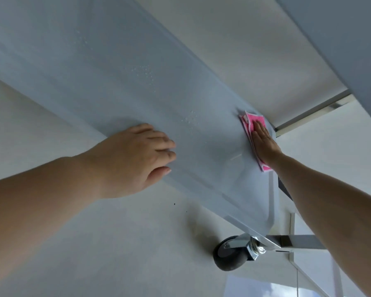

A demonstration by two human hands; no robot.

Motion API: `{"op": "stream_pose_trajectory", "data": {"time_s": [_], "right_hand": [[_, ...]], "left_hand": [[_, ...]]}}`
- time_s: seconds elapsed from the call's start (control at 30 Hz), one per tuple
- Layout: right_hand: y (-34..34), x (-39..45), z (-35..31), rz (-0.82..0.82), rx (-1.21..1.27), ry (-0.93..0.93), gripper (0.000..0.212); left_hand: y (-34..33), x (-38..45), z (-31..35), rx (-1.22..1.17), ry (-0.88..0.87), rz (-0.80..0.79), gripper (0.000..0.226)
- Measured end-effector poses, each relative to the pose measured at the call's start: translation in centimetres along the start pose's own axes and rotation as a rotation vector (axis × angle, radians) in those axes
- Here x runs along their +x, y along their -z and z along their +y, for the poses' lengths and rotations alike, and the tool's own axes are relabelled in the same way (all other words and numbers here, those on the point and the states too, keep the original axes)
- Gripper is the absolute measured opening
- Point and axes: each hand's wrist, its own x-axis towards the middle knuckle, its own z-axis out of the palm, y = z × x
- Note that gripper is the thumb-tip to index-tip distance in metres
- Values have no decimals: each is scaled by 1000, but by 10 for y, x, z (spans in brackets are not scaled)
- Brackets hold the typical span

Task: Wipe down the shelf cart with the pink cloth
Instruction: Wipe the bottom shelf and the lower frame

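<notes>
The shelf cart's pale grey panel (120,67) runs diagonally from upper left to lower right, with small water droplets on it. The pink cloth (253,120) lies folded near the panel's right edge. My right hand (263,140) presses flat on the cloth with fingers together, covering its middle. My left hand (137,155) rests palm down on the panel's lower edge, fingers slightly apart, holding nothing.
A black caster wheel (230,255) with a shiny metal bracket sits at the cart's lower corner. A metal frame bar (302,242) leads right from it. Another grey shelf (338,39) is at upper right. The pale floor (94,243) lies beneath.
</notes>
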Motion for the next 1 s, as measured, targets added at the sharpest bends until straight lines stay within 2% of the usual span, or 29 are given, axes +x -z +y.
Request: {"op": "stream_pose_trajectory", "data": {"time_s": [0.23,0.33,0.47,0.67,0.8,1.0], "right_hand": [[6,39,7,-1,-10,-134,55],[5,47,5,19,-5,-147,55],[1,41,2,27,-3,-138,55],[-8,4,-27,12,3,-13,52],[-17,-45,-62,49,18,133,50],[-19,-127,-117,5,-19,342,58]], "left_hand": [[5,-11,-9,9,28,-7,45],[5,-9,-9,0,11,-23,47],[3,-6,-9,-3,29,-18,40],[6,-5,-10,-7,52,-58,40],[6,-6,-11,15,38,-57,39],[9,-5,-11,13,-6,-25,36]]}}
